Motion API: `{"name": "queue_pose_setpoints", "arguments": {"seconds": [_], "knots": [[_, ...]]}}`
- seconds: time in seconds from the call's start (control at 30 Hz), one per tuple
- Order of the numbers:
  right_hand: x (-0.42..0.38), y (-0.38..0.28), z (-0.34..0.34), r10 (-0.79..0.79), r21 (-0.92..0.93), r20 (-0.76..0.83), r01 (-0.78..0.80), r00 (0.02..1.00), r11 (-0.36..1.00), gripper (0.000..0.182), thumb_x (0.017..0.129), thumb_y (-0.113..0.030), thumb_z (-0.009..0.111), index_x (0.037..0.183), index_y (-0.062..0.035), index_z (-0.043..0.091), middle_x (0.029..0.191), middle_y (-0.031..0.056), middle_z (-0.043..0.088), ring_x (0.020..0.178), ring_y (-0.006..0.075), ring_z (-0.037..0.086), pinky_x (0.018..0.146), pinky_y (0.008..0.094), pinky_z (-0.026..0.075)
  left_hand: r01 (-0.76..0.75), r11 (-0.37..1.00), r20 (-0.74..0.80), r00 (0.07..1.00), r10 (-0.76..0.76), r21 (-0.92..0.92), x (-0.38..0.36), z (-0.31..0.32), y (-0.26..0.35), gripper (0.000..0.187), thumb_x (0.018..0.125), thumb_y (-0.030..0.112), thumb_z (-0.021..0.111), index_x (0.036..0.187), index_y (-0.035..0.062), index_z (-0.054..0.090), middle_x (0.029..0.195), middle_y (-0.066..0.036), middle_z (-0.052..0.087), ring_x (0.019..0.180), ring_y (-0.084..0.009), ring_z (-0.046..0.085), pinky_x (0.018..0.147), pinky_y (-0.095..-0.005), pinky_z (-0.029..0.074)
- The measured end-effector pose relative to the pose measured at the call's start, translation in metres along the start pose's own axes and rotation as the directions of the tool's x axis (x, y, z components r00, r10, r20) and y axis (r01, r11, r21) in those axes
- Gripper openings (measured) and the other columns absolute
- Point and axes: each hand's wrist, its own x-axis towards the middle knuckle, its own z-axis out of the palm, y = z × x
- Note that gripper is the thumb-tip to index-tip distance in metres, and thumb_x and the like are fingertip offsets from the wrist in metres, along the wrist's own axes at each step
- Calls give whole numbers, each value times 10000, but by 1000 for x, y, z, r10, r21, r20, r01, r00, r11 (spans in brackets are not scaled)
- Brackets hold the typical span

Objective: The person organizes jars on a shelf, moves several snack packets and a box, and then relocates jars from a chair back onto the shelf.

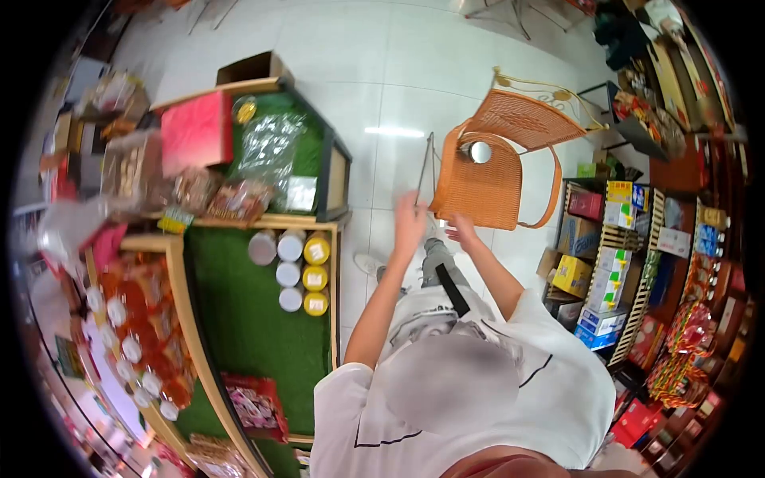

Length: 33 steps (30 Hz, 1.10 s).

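Observation:
My left hand (409,217), slightly blurred, is closed around the lower end of a thin dark metal frame (428,167) that rises beside the chair. To its right, my right hand (460,229) has its fingers apart at the front edge of an orange woven chair (482,183); nothing shows in it. On the chair seat sits a round jar or can with a silvery top (479,152). The chair's backrest (526,119) has a curled gold metal top rail.
At the left, a green-lined display stand (239,303) holds several lidded cans (290,273), a pink box (196,132) and clear plastic wrap (271,150). Shelves with boxed goods (603,291) stand at the right. Pale tiled floor (358,48) lies ahead.

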Motion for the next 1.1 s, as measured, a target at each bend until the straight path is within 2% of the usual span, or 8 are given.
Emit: {"name": "queue_pose_setpoints", "arguments": {"seconds": [0.23,0.37,0.47,0.53,0.6,0.8,0.93,1.1], "knots": [[195,-90,-107,-223,-84,-185,211,957,974,629,853,-484,574,1333,-100,437,1229,151,517,1029,303,553,733,454,515,276,959,465,858,-218,-59,82,216,-38,409,976,257,463,1281,-12,498,1300,-231,507,1207,-320,498,1004,-363,389],[275,-124,-109,-403,-17,-140,404,905,914,623,852,-443,619,1276,-5,492,1142,175,595,1050,252,562,753,396,507,254,967,192,950,-246,-19,150,309,-100,439,956,197,441,1321,-49,439,1327,-243,499,1232,-330,491,1020,-378,385],[280,-145,-95,-148,-111,-23,145,989,983,617,863,-477,594,1286,-48,463,1019,102,593,897,224,567,650,381,503,232,902,247,958,-147,-364,204,326,-88,477,869,99,489,1319,-43,422,1270,-198,535,1160,-293,529,994,-377,415],[336,-106,-98,-145,10,85,144,986,989,388,927,-382,555,1139,-58,584,879,30,619,758,130,575,612,298,494,266,905,177,960,-217,-333,196,340,-100,404,826,38,539,1222,-13,477,1152,-155,571,1064,-251,549,947,-380,440],[343,-89,-94,-322,538,202,170,925,825,331,954,-304,520,1070,-12,623,950,61,656,824,163,635,740,325,533,193,886,121,980,-156,-422,182,330,-77,369,833,64,566,1191,10,493,1077,-154,588,1014,-248,559,895,-387,461],[160,-86,-111,-293,588,129,165,947,792,292,881,-285,605,1074,-74,547,1124,92,559,993,211,568,854,348,502,277,941,179,953,-244,-195,77,299,-61,479,886,226,604,1271,-13,450,1212,-203,522,1140,-298,499,1000,-372,380],[48,-57,-91,-368,289,-72,372,927,882,393,867,-209,643,1169,-87,424,1121,95,518,1044,215,521,887,353,460,337,910,241,929,-280,-241,-4,206,-28,470,934,254,540,1331,24,438,1251,-182,505,1225,-282,446,1028,-377,364],[-68,-51,-20,-466,-4,373,504,802,864,450,875,-132,655,1244,-75,404,1210,110,471,1057,207,512,871,338,448,278,861,-144,919,-368,-426,-89,99,-1,563,948,193,551,1428,39,300,1402,-161,357,1282,-256,404,1024,-368,403]]}}
